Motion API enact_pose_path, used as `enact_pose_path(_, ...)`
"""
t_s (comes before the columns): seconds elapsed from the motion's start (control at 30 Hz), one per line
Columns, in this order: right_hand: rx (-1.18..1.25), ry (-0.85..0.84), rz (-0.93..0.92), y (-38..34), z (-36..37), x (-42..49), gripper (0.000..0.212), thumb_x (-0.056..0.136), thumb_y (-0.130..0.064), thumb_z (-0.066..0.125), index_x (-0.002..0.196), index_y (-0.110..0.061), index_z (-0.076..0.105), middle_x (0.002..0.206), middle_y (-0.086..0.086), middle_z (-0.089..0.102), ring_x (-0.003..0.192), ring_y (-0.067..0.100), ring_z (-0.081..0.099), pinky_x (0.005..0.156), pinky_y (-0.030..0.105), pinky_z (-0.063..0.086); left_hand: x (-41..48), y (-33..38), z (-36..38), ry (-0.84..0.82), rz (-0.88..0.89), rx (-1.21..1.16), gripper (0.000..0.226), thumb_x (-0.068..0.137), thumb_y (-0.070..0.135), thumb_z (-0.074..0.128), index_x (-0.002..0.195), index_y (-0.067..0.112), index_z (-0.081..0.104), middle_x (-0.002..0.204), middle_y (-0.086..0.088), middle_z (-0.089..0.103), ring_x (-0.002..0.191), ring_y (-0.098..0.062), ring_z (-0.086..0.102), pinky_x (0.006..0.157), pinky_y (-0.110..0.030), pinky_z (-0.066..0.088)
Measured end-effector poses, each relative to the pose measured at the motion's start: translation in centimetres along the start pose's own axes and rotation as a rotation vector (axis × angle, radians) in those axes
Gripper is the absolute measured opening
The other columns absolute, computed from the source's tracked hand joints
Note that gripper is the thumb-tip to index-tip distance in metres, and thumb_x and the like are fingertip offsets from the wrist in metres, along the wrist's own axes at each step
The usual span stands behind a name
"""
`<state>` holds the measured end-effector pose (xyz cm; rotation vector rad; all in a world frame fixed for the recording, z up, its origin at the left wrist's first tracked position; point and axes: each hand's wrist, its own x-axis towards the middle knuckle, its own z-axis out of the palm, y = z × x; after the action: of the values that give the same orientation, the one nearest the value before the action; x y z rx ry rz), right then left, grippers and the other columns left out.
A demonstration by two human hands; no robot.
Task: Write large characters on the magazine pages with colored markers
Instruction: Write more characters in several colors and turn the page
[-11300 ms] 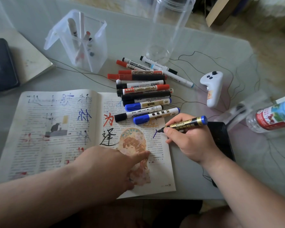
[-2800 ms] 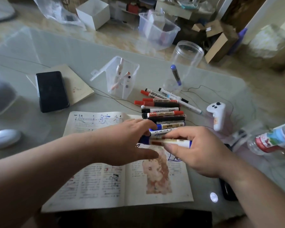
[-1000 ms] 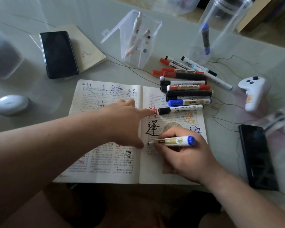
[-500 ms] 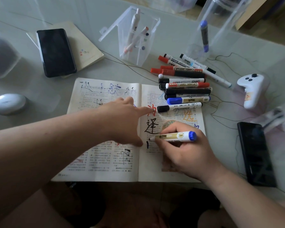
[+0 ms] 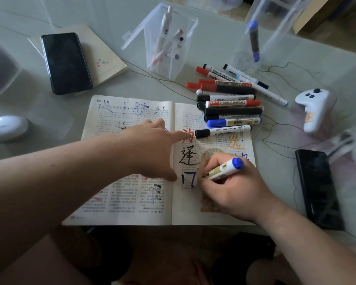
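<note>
The right hand (image 5: 232, 190) grips a blue-capped marker (image 5: 223, 169) between thumb and fingers, tip down on the magazine's (image 5: 121, 204) right page beside blue strokes (image 5: 187, 178). The left hand (image 5: 152, 149) lies spread across the spine, index finger straight, pressing the paper. The open magazine sits at the table's (image 5: 132, 85) near edge, with loose markers (image 5: 231, 105) overlapping its far right corner.

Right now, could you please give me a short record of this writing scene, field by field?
right hand: grips a blue-capped marker, tip at blue strokes on the right page
left hand: fingers straight, resting across the magazine fold
magazine: open on the table; red, black and orange characters on the right page
spare markers: piled at the magazine's upper right corner
clear jar: holds one blue marker
</note>
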<state>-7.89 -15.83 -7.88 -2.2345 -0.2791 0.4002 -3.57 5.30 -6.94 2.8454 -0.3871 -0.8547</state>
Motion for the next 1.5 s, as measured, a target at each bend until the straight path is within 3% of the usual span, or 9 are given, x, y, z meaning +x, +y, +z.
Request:
enact_pose_path(0.1, 0.134, 0.021, 0.005, -0.2, 0.0, 0.0, 0.017, 0.081, -0.013, 0.081, 0.075, -0.019, 0.067, 0.069, -0.006, 0.068, 0.060, 0.012, 0.066, 0.052, 0.021, 0.047, 0.0, 0.0, 0.0, 0.000, 0.000, 0.005, 0.105, 0.071, 0.074, 0.070, 0.150, 0.061, 0.003, 0.130, 0.001, 0.039, 0.111, -0.016, 0.038, 0.077, -0.034, 0.041)
enact_pose_path(0.3, 0.069, 0.048, 0.006, -0.3, 0.2, 0.0, 0.016, 0.082, -0.016, 0.080, 0.076, -0.020, 0.066, 0.070, -0.006, 0.068, 0.062, 0.012, 0.066, 0.054, 0.026, 0.051, 0.0, 0.0, -0.1, -0.002, 0.002, 0.000, 0.105, 0.071, 0.074, 0.071, 0.151, 0.060, 0.004, 0.125, 0.001, 0.039, 0.102, -0.014, 0.031, 0.076, -0.033, 0.039)
enact_pose_path(0.43, 0.072, 0.063, -0.031, -0.5, 0.1, -0.1, 0.015, 0.082, -0.016, 0.081, 0.077, -0.019, 0.067, 0.076, -0.013, 0.069, 0.067, 0.006, 0.066, 0.056, 0.015, 0.047, -0.1, 0.0, -0.1, 0.003, 0.004, -0.003, 0.105, 0.070, 0.074, 0.071, 0.150, 0.061, 0.004, 0.113, 0.005, 0.033, 0.102, -0.013, 0.031, 0.074, -0.033, 0.038)
enact_pose_path(0.6, 0.036, 0.023, -0.033, -0.1, 0.2, 0.0, 0.017, 0.081, -0.022, 0.081, 0.075, -0.021, 0.065, 0.070, -0.006, 0.065, 0.064, 0.012, 0.065, 0.057, 0.030, 0.051, 0.0, 0.0, 0.0, 0.000, 0.003, -0.003, 0.105, 0.071, 0.073, 0.071, 0.150, 0.061, 0.004, 0.118, 0.003, 0.036, 0.102, -0.012, 0.031, 0.076, -0.033, 0.039)
enact_pose_path(0.7, 0.028, 0.004, -0.059, -0.1, 0.2, -0.1, 0.014, 0.079, -0.028, 0.078, 0.074, -0.021, 0.066, 0.072, -0.006, 0.066, 0.067, 0.012, 0.065, 0.060, 0.028, 0.051, -0.1, 0.0, -0.1, 0.004, -0.002, 0.000, 0.104, 0.070, 0.074, 0.071, 0.149, 0.062, 0.004, 0.108, 0.006, 0.029, 0.101, -0.013, 0.031, 0.073, -0.034, 0.039)
enact_pose_path(0.83, 0.046, 0.027, -0.036, 0.0, 0.1, 0.0, 0.018, 0.081, -0.015, 0.081, 0.073, -0.019, 0.065, 0.071, -0.006, 0.067, 0.063, 0.013, 0.065, 0.055, 0.026, 0.050, 0.0, 0.0, -0.1, 0.001, -0.007, -0.003, 0.104, 0.070, 0.074, 0.071, 0.149, 0.062, 0.004, 0.112, 0.004, 0.031, 0.101, -0.014, 0.030, 0.075, -0.034, 0.041)
enact_pose_path(1.0, 0.009, -0.024, -0.086, -0.2, 0.2, -0.3, 0.015, 0.078, -0.028, 0.077, 0.072, -0.020, 0.066, 0.073, -0.009, 0.063, 0.072, 0.012, 0.061, 0.060, 0.024, 0.047, -0.1, 0.1, 0.0, 0.000, -0.002, 0.002, 0.105, 0.071, 0.074, 0.071, 0.150, 0.062, 0.003, 0.117, 0.003, 0.035, 0.102, -0.013, 0.030, 0.075, -0.034, 0.040)
enact_pose_path(1.13, -0.020, 0.029, -0.021, 0.1, -0.2, -0.3, 0.018, 0.078, -0.015, 0.080, 0.070, -0.018, 0.063, 0.067, -0.009, 0.065, 0.063, 0.010, 0.061, 0.053, 0.018, 0.043, -0.2, 0.2, -0.1, 0.009, -0.005, 0.002, 0.104, 0.070, 0.073, 0.072, 0.149, 0.062, 0.006, 0.108, 0.006, 0.029, 0.102, -0.014, 0.032, 0.073, -0.033, 0.039)
enact_pose_path(1.5, 0.098, 0.084, 0.047, 1.1, -2.1, -1.5, 0.016, 0.080, -0.014, 0.083, 0.076, -0.017, 0.068, 0.069, -0.007, 0.067, 0.061, 0.006, 0.061, 0.053, 0.011, 0.042, 0.2, 1.3, -0.3, 0.118, 0.063, 0.000, 0.092, 0.078, 0.068, 0.069, 0.151, 0.053, 0.016, 0.138, 0.000, 0.044, 0.128, -0.023, 0.045, 0.092, -0.036, 0.045)
